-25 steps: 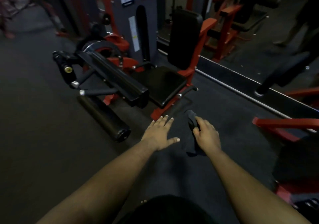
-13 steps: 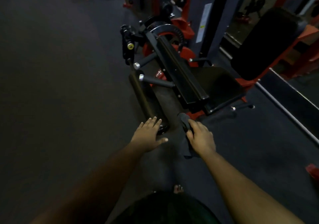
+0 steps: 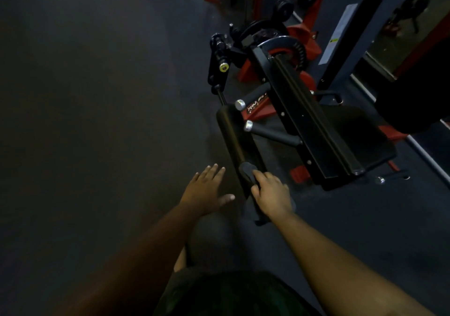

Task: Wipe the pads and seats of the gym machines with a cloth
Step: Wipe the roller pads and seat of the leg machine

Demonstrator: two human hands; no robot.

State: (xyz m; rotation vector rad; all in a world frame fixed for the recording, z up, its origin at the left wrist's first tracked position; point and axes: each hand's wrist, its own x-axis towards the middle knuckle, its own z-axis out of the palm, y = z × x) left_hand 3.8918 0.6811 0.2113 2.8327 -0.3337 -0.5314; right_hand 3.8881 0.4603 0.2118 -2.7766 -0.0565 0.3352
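The room was dark, and my right hand (image 3: pixel 271 197) hid the near end of the roller pad (image 3: pixel 237 142). The backrest (image 3: pixel 414 89) was cut off at the right edge. My right hand was closed on the dark cloth (image 3: pixel 248 172), pressing it on the roller pad's near end. My left hand (image 3: pixel 207 191) was spread open, holding nothing, over the floor (image 3: pixel 97 120). The black seat (image 3: pixel 365 135) looked flat.

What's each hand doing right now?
Left hand: open, fingers spread, holding nothing.
Right hand: closed on the dark cloth, at the roller pad.
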